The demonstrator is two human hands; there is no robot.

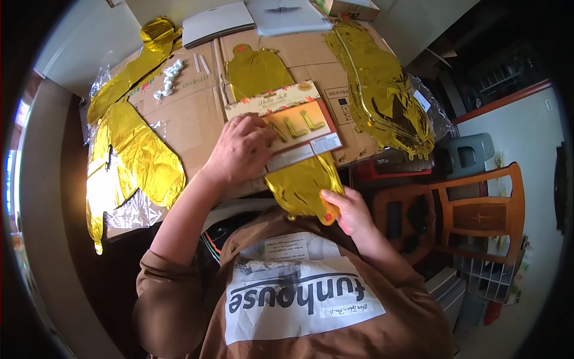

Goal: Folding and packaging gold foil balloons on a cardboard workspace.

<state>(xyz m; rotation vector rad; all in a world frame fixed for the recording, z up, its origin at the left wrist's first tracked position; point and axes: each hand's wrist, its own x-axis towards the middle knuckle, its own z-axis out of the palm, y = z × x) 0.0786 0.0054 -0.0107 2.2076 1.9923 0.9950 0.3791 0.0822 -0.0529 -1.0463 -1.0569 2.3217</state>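
My left hand (239,148) lies over the left side of a printed balloon package card (327,122), its fingers bent and gripping it. The card shows autumn leaves and gold letter shapes. Beneath it lies a flat gold foil balloon (302,185) that sticks out toward me past the table's near edge. My right hand (351,210) pinches the near end of this foil, thumb on top, beside a small red mark. Beyond the card, a rounded gold foil piece (257,69) shows; whether it joins the foil I hold is hidden under the card.
Flattened cardboard (200,122) covers the table. Gold foil balloons lie at the left (134,149) and right (382,84). Small whitish pieces (169,81) sit at the far left, near white sheets (218,24). A wooden chair (478,209) stands to the right.
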